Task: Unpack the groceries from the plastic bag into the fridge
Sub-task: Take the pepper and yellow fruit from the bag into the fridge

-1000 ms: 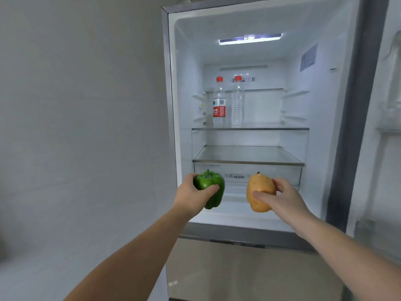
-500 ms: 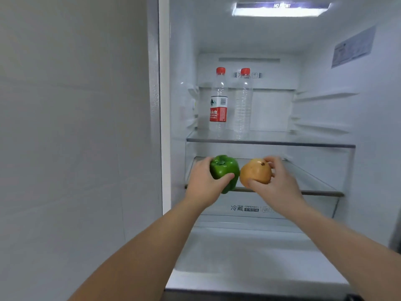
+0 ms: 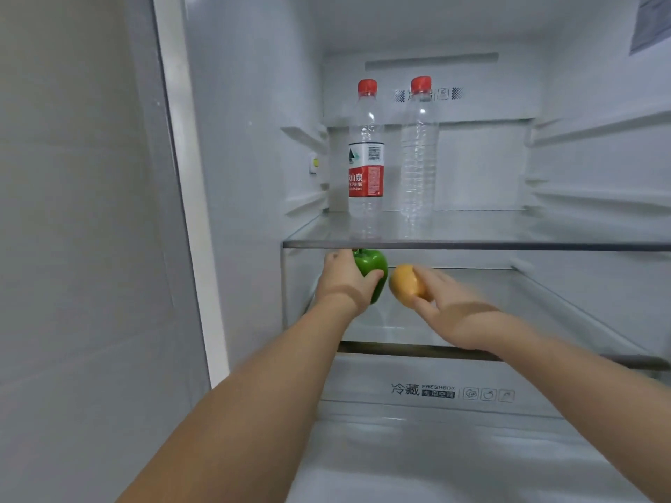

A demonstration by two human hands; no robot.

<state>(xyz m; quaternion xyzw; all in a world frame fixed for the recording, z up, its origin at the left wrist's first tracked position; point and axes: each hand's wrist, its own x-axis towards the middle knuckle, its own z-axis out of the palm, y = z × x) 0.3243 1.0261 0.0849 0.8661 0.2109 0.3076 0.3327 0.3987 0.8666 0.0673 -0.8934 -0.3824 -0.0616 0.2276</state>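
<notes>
Green pepper (image 3: 372,270): glossy, lobed, stem up; inside the fridge (image 3: 254,139), just under the upper glass shelf (image 3: 472,245) and over the lower shelf (image 3: 544,303).
Left hand (image 3: 345,281): curled round the pepper from 9 o'clock, thumb across its front.
Yellow-orange fruit (image 3: 403,285): rounded, matte, blurred, perhaps a pear; just beside the pepper at 3 o'clock.
Right hand (image 3: 450,306): fingers cupping the fruit from 3 o'clock.
Bottles (image 3: 366,157): two, red-capped, upright at 12 o'clock.
</notes>
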